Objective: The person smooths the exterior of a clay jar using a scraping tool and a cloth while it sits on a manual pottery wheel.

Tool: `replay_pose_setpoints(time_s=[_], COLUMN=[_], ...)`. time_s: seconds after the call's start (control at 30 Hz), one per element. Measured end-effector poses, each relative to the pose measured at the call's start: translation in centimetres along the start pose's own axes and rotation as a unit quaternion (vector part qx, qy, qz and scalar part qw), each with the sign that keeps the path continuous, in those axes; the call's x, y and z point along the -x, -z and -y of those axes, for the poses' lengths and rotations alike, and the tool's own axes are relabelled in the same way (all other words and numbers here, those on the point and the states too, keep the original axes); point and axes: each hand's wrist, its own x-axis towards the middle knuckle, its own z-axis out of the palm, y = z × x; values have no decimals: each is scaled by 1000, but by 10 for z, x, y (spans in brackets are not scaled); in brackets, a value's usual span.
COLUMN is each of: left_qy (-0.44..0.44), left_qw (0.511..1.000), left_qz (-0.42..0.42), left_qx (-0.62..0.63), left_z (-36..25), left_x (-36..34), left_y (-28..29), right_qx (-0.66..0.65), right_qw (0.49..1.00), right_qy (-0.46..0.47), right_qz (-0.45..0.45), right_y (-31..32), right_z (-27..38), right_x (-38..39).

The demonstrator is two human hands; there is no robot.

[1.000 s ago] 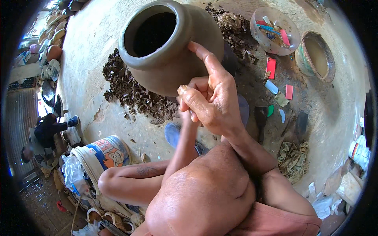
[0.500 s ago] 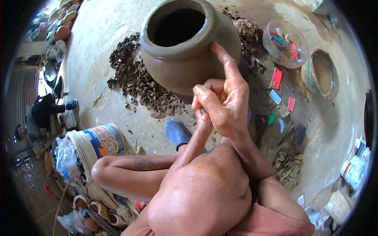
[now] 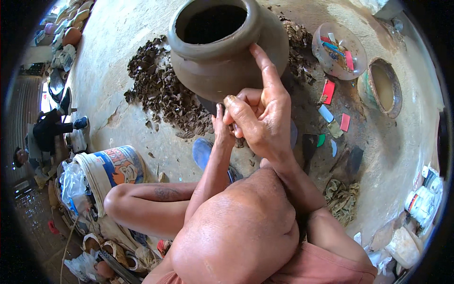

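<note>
A large wet clay pot [image 3: 227, 71] with a wide round mouth and thick rolled rim stands in front of me. My right hand [image 3: 265, 111] is stretched toward it, the index fingertip touching the pot just below the rim. The thumb and other fingers of that hand are bent, with nothing visible in them. Lower and to the left, my left hand [image 3: 223, 127] is beside the pot's base, fingers pointing up toward it. Part of it is hidden behind the right hand; I cannot tell if it touches the base.
Dark clay scraps [image 3: 161, 90] lie around the pot. At right are a clear bowl [image 3: 339, 71] of tools, a water-filled pot [image 3: 385, 92], red scrapers [image 3: 329, 91] and a crumpled cloth [image 3: 341, 201]. A white bucket [image 3: 111, 165] stands left. A person [image 3: 45, 135] sits farther left.
My left hand has moved up and left, away from the right hand, toward the pot's base. The right index finger stays at the neck below the rim. The view has shifted slightly.
</note>
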Motion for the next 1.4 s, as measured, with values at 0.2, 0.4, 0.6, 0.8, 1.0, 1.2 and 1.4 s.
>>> replay_pose_setpoints(time_s=[0.2, 0.4, 0.6, 0.8, 1.0, 1.2, 1.4], left_qy=[8, 0, -37, -57, -97, 7, 24], left_qw=[1000, 999, 998, 989, 980, 987, 996], left_qz=[-12, -37, -53, -107, -132, -153, -69], left_qx=[-3, 3, -5, -88, -113, -54, -56], left_z=[9, 9, -19, 3, 83, 68, 21], left_x=[-3, -3, -15, -6, -33, 13, 0], left_y=[-5, 8, 37, 10, 22, -19, 19], right_qx=[40, 141, 49, 114, 142, 223, 504], right_qw=[996, 973, 996, 993, 990, 973, 814], right_qy=[-24, -15, 28, -3, -6, -3, 263], right_qz=[82, 185, -70, -25, 22, 56, 122], right_y=[4, 8, 23, 32, 4, 26, 46], right_z=[-7, 11, 16, 18, 10, 19, 29], right_x=[5, 8, -24, -38, -12, 6, -20])
